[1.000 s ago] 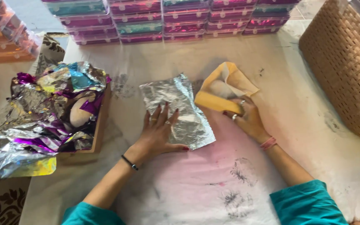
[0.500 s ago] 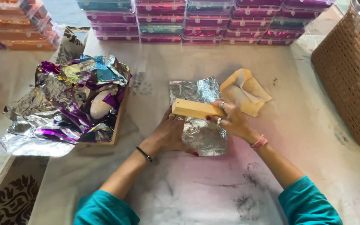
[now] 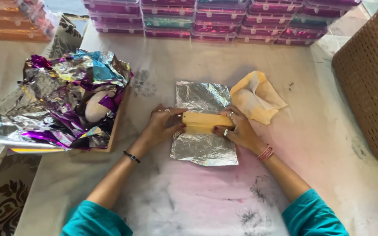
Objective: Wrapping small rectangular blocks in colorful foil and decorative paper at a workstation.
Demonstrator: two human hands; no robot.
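Observation:
A yellow rectangular bar lies crosswise on a crinkled silver foil sheet on the stained white table. My left hand grips the bar's left end and my right hand grips its right end; both press it on the foil. The right hand wears rings and a pink wrist band, the left a dark thread band. An empty yellow cloth wrapper lies just past my right hand, beside the foil.
A wooden tray at the left holds a heap of silver, purple and blue foil sheets and a pale oval lump. Stacked pink and teal boxes line the far edge. A woven brown basket stands at the right.
My right hand took the yellow bar out of the yellow cloth and laid it on the foil. My left hand moved from flat on the foil to the bar's left end.

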